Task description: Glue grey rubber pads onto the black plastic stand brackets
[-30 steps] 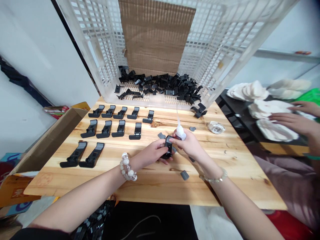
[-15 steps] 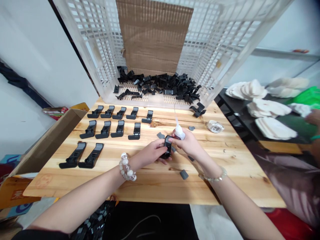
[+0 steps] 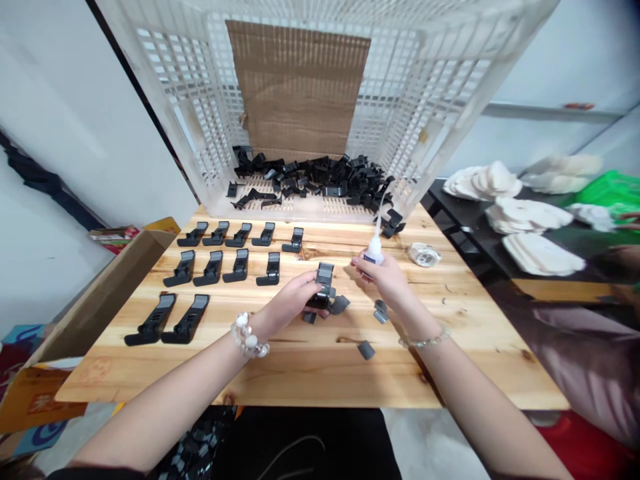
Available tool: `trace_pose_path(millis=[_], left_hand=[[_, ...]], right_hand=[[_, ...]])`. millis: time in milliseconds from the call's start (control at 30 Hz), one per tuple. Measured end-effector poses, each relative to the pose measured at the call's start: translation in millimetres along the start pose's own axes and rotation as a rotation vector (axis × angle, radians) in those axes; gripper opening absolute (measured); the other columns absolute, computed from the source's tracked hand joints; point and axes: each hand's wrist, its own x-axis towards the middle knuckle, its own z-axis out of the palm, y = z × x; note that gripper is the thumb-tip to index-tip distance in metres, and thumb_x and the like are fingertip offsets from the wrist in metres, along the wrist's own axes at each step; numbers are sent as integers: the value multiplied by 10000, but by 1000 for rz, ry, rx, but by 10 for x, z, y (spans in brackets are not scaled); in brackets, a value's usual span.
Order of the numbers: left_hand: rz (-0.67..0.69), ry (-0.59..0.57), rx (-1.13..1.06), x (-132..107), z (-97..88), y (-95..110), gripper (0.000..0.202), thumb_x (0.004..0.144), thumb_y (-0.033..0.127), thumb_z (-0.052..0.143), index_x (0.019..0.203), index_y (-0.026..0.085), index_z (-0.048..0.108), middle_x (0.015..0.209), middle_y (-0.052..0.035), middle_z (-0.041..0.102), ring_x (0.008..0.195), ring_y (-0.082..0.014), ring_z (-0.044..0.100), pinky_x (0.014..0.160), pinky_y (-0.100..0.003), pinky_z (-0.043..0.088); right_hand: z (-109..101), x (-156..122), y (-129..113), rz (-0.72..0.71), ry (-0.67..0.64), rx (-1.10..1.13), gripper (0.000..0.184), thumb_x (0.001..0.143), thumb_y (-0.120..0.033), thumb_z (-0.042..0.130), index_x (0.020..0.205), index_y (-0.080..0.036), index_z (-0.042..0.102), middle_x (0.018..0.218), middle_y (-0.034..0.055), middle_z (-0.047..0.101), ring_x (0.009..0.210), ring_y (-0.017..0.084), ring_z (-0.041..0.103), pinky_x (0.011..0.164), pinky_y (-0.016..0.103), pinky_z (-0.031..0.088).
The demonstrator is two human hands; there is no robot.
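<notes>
My left hand (image 3: pixel 291 299) is closed on a black plastic bracket (image 3: pixel 323 285) with a grey pad on its top face, holding it just above the wooden table (image 3: pixel 480 347). My right hand (image 3: pixel 384 277) grips a small white glue bottle (image 3: pixel 374 251) with a long thin nozzle pointing up, to the right of the bracket and apart from it. Small grey pads (image 3: pixel 367 349) lie loose on the wood around both hands. Several finished black brackets (image 3: pixel 213 267) stand in three rows on the left of the table.
A large white lattice crate (image 3: pixel 440 113) lies on its side at the table's far end, with a heap of black brackets (image 3: pixel 320 179) and a cardboard sheet inside. A tape roll (image 3: pixel 423 254) lies at right. An open cardboard box (image 3: pixel 100 280) adjoins the left edge. White items (image 3: pixel 530 217) cover the neighbouring table.
My hands have parted: the right hand drew the glue bottle up and to the right, away from the bracket. The left hand tilted the bracket, showing its grey pad. Another person's hands left view.
</notes>
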Motion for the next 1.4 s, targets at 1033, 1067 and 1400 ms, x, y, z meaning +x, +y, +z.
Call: trace_pose_path(millis=[1033, 1067, 1400], left_hand=[[144, 794, 1401, -1100, -678, -515, 446, 946, 310, 379, 1307, 65, 470, 1191, -214, 603, 1119, -346, 584, 981, -501, 467], [150, 776, 1419, -1089, -699, -450, 446, 946, 330, 388, 1295, 68, 481, 1202, -211, 598, 1134, -349, 574, 990, -504, 458], [182, 567, 1560, 320, -902, 798, 311, 982, 333, 385, 1047, 160, 635, 964, -113, 699, 971, -269, 647, 881, -375, 478]], right_hand=[[100, -12, 68, -10, -59, 255, 346, 643, -283, 776, 680, -194, 444, 509, -54, 428, 449, 58, 376, 411, 203, 229], [101, -9, 72, -9, -61, 257, 345, 645, -288, 774, 679, -194, 443, 505, -54, 426, 450, 59, 374, 410, 203, 226], [138, 76, 290, 21, -42, 227, 316, 620, -284, 776, 691, -177, 487, 501, -41, 489, 441, 58, 393, 392, 181, 267]])
